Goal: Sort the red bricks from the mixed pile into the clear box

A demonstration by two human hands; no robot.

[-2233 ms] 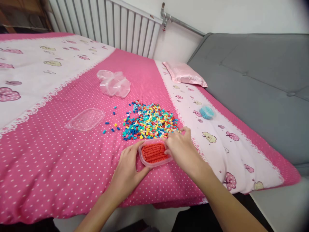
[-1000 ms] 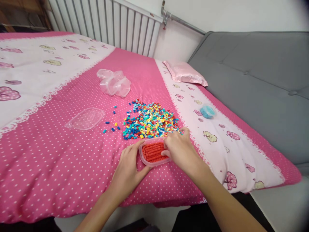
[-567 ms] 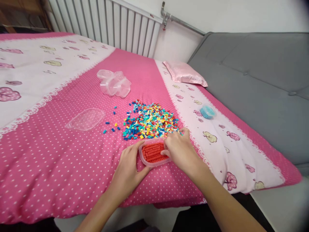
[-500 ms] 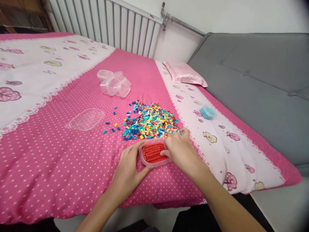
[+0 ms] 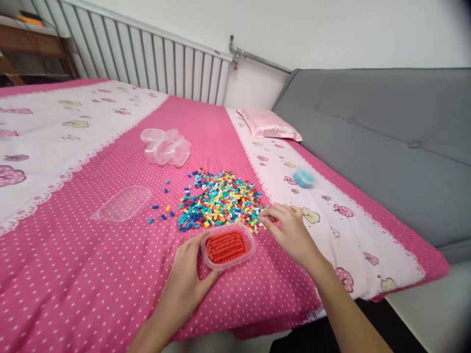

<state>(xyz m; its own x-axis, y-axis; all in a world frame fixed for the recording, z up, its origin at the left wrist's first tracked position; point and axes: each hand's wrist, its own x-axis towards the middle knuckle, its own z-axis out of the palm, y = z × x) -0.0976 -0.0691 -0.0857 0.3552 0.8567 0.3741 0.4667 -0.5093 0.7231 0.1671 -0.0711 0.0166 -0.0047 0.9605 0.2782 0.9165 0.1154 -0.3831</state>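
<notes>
My left hand (image 5: 187, 269) is closed on the left side of a clear plastic container (image 5: 251, 246), thumb at its near rim and fingers along the far left side. Inside, small red bricks (image 5: 226, 246) lie packed in neat rows. Just beyond the container spreads a pile of small mixed-colour building bricks (image 5: 221, 198). My right hand (image 5: 289, 230) is at the right edge of that pile, its thumb and index fingertips brought close together. Whatever lies between those fingertips is too small to make out.
A clear lid (image 5: 123, 204) lies left of the pile, near several stray bricks. Farther back sit nested clear containers (image 5: 167, 147). A small tub with blue contents (image 5: 303, 178) stands to the right, and a pink pillow (image 5: 270, 125) lies beyond it on the bed.
My right hand has left the container of red bricks and moved right to the edge of the mixed pile. My left hand still holds the container. The camera view has tilted up slightly.
</notes>
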